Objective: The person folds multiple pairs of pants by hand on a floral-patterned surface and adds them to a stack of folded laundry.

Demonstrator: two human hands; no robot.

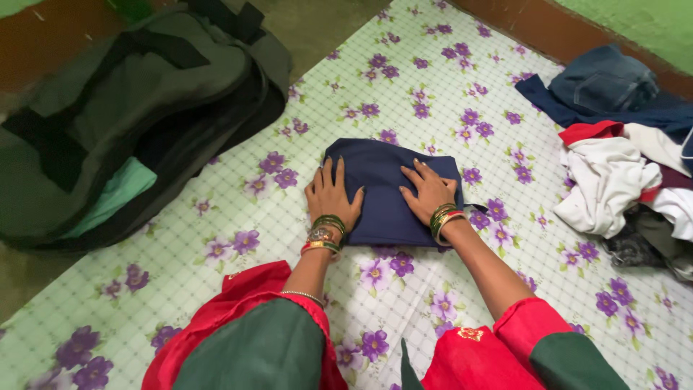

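A folded navy blue garment (382,177) lies flat on a white sheet with purple flowers (426,87). My left hand (332,195) rests palm down on the garment's left edge, fingers spread. My right hand (427,189) presses flat on its right part, fingers spread too. Both wrists wear green and gold bangles. Neither hand grips anything. My red and green sleeves show at the bottom of the view.
A large dark green bag (123,115) lies open at the left, with pale green cloth inside. A heap of clothes (628,166), white, red, blue and denim, sits at the right. A green wall (642,22) runs behind it.
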